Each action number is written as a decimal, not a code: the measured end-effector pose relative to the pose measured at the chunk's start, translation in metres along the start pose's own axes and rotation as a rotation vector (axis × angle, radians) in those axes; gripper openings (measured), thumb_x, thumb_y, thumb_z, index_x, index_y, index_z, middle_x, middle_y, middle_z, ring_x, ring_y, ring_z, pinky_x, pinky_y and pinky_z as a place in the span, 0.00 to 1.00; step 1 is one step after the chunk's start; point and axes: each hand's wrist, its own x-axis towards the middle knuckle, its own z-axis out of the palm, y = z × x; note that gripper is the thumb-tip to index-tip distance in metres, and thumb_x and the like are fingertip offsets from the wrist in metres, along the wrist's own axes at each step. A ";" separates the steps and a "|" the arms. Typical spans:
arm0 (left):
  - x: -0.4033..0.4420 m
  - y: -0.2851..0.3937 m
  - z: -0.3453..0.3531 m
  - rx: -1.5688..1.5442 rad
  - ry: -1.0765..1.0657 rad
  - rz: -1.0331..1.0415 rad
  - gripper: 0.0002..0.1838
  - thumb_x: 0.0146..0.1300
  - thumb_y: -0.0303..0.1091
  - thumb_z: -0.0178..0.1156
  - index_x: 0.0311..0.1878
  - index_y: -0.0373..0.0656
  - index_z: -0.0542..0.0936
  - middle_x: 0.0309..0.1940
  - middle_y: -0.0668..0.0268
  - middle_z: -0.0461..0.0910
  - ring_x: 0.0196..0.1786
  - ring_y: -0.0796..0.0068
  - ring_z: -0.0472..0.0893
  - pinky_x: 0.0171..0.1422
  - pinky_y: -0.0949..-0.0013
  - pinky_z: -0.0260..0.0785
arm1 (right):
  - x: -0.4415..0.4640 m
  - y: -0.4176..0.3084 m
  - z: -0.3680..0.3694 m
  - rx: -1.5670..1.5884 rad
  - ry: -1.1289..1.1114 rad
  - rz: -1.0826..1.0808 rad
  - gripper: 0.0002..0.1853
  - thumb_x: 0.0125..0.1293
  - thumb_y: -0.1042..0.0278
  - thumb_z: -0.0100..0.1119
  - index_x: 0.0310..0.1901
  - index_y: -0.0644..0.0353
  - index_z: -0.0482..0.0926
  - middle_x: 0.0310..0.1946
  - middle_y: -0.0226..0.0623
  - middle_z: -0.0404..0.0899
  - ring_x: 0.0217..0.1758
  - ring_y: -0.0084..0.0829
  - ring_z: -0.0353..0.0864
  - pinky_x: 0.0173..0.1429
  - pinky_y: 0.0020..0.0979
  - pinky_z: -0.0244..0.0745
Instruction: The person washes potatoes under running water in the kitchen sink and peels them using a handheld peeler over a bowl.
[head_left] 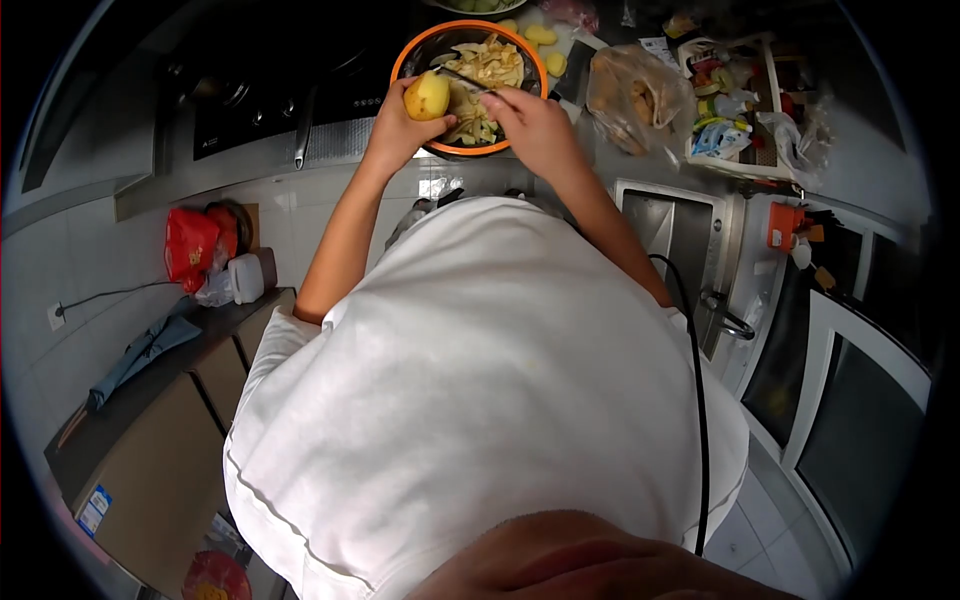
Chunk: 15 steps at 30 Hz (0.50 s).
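Observation:
My left hand (pixel 398 128) is closed around a potato (pixel 428 97), which is pale yellow where bare and browner on its lower left. Closed on a thin dark tool (pixel 462 79), my right hand (pixel 540 128) is to the right of the potato. The tool points toward the potato's upper side; whether it is a knife or a peeler I cannot tell. Both hands are over a bin (pixel 543 75) with an orange rim and a dark lining. Pale peelings (pixel 492 62) are heaped in it, with some green scraps lower down.
Several pale potatoes (pixel 541 35) lie right of the bin. Beyond them are a plastic bag (pixel 640 98) with brownish contents and a crate (pixel 778 110) of packets. A stove (pixel 250 110) is at left, a sink (pixel 672 225) at right. A black cable (pixel 700 400) hangs along my shirt.

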 end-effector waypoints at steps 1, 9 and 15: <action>-0.001 -0.002 0.002 0.001 -0.003 -0.005 0.35 0.55 0.32 0.80 0.62 0.31 0.73 0.50 0.56 0.85 0.50 0.70 0.86 0.52 0.67 0.82 | -0.004 0.000 0.007 0.090 0.033 -0.162 0.21 0.75 0.44 0.61 0.33 0.54 0.84 0.22 0.43 0.83 0.26 0.49 0.83 0.32 0.46 0.78; -0.006 -0.014 0.005 -0.105 -0.093 -0.157 0.35 0.51 0.35 0.81 0.60 0.29 0.78 0.46 0.56 0.88 0.48 0.71 0.87 0.55 0.68 0.80 | 0.014 0.041 0.016 -0.432 0.182 -0.057 0.23 0.74 0.38 0.59 0.35 0.50 0.86 0.20 0.43 0.82 0.26 0.53 0.83 0.29 0.50 0.77; -0.001 0.013 -0.001 0.293 0.065 -0.023 0.41 0.46 0.41 0.84 0.65 0.37 0.81 0.54 0.50 0.87 0.56 0.56 0.87 0.61 0.60 0.79 | -0.006 0.003 -0.017 -0.341 0.083 -0.084 0.22 0.74 0.41 0.61 0.35 0.52 0.85 0.19 0.44 0.79 0.23 0.52 0.81 0.27 0.46 0.74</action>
